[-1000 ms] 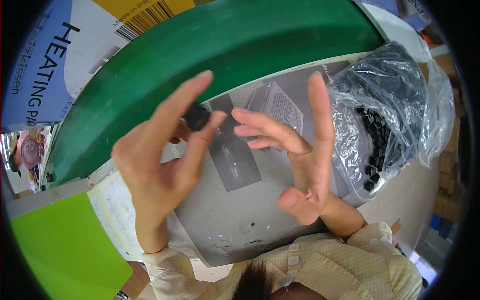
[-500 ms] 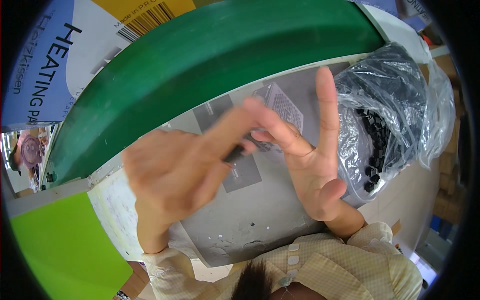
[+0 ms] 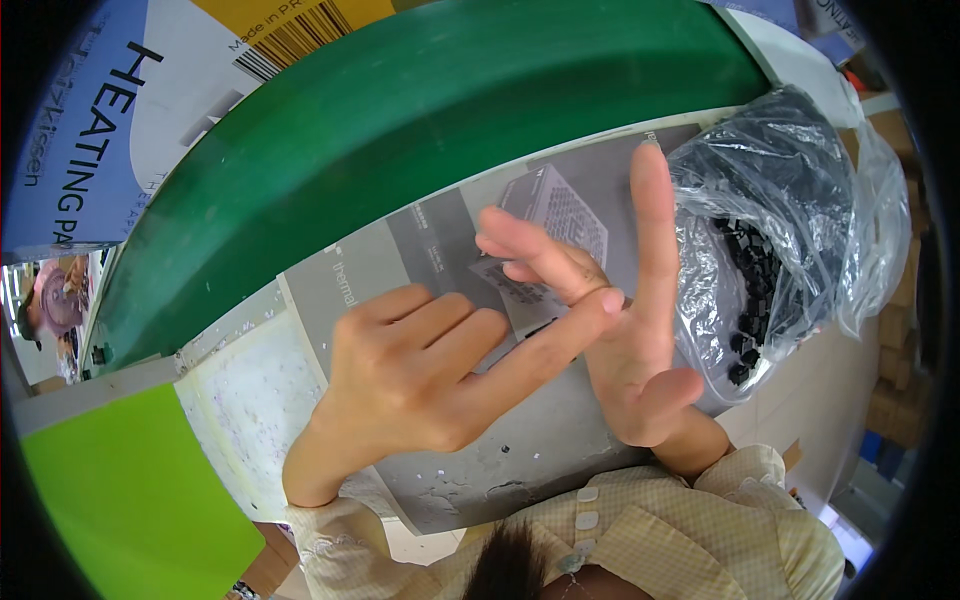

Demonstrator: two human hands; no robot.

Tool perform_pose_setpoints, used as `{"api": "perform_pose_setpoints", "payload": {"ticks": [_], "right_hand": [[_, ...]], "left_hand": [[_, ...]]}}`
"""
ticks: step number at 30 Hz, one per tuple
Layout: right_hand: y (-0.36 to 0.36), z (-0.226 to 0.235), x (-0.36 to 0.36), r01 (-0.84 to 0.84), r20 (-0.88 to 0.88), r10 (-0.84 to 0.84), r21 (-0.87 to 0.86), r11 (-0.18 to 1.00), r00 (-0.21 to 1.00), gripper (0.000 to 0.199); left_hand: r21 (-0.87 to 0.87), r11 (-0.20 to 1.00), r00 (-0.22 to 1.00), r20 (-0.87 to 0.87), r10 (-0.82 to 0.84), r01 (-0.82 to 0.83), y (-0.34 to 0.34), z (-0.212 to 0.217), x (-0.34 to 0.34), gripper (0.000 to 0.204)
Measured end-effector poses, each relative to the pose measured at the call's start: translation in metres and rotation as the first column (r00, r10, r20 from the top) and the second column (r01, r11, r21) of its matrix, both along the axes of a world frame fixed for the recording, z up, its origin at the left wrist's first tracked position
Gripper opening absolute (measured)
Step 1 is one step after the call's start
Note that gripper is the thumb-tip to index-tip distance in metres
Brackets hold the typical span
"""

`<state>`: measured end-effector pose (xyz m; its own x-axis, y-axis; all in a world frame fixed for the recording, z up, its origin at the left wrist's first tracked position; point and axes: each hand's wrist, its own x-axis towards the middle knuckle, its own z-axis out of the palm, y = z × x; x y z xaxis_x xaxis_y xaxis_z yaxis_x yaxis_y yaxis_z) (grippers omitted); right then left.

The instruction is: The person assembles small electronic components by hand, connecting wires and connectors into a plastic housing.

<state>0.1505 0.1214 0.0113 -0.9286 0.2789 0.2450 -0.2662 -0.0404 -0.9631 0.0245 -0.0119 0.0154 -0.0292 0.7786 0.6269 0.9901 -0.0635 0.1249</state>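
My left hand (image 3: pixel 420 375) is above the grey printed sheet (image 3: pixel 440 490), with its back toward me. Its index finger reaches across to my right hand (image 3: pixel 630 350), the tip touching or overlapping the base of those fingers. The other left fingers are curled under. A sliver of a small dark thing (image 3: pixel 540 328) shows beside the left index finger; its kind is hidden. My right hand is palm up with nothing visible in it. The right index finger points away from me, the thumb stands apart and the other fingers bend leftward.
At the right lies a clear plastic bag (image 3: pixel 800 190) with many small black parts (image 3: pixel 750 290). A green belt-like surface (image 3: pixel 450 90) curves along the far side. A printed box (image 3: pixel 100 130) stands far left, beyond a lime-green panel (image 3: pixel 120 480). White scraps dot the worktop (image 3: pixel 240 380).
My left hand has moved right and nearer to me, and its index finger now crosses to my right palm. My right hand has stayed almost in place.
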Motion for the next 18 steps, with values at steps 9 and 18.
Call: {"api": "perform_pose_setpoints", "payload": {"ticks": [9,18], "right_hand": [[0.010,-0.016,-0.002,-0.059,-0.139,0.105,0.302,0.951,0.985,0.121],[0.019,-0.031,-0.005,0.083,-0.280,0.111,0.600,0.796,0.954,0.118]], "left_hand": [[-0.147,0.986,0.974,0.222,-0.045,0.079,-0.005,0.019,-0.005,0.056],[-0.172,0.976,0.962,0.214,0.172,-0.136,-0.008,0.032,-0.016,0.051]]}}
